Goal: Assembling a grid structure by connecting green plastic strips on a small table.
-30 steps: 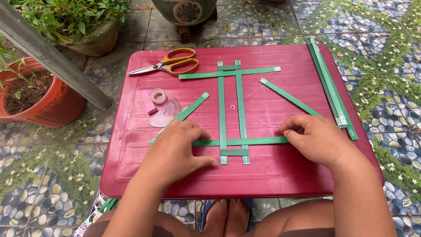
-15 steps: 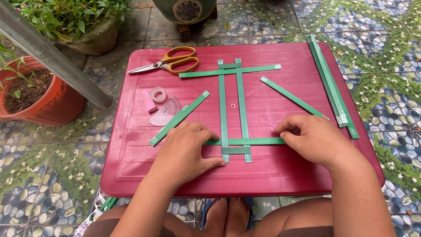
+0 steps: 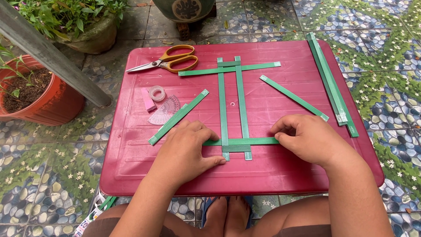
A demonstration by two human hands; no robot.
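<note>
Two long green strips (image 3: 232, 105) lie side by side down the middle of the red plastic table (image 3: 131, 153). A green cross strip (image 3: 228, 69) runs over them at the far end. A second cross strip (image 3: 258, 141) lies across their near end. My left hand (image 3: 186, 151) presses flat on its left end, thumb by the strips' lower tips. My right hand (image 3: 309, 140) pinches its right end with curled fingers.
Loose green strips lie at left (image 3: 177, 117), at right (image 3: 293, 97) and along the right edge (image 3: 330, 83). Orange-handled scissors (image 3: 164, 62), a tape roll (image 3: 156, 93), a pink eraser (image 3: 148, 99) and a clear protractor (image 3: 164, 110) sit far left. Potted plants (image 3: 33, 94) stand beside the table.
My left hand slid right, off the loose diagonal strip, onto the near cross strip's left end. My right hand stays on its right end.
</note>
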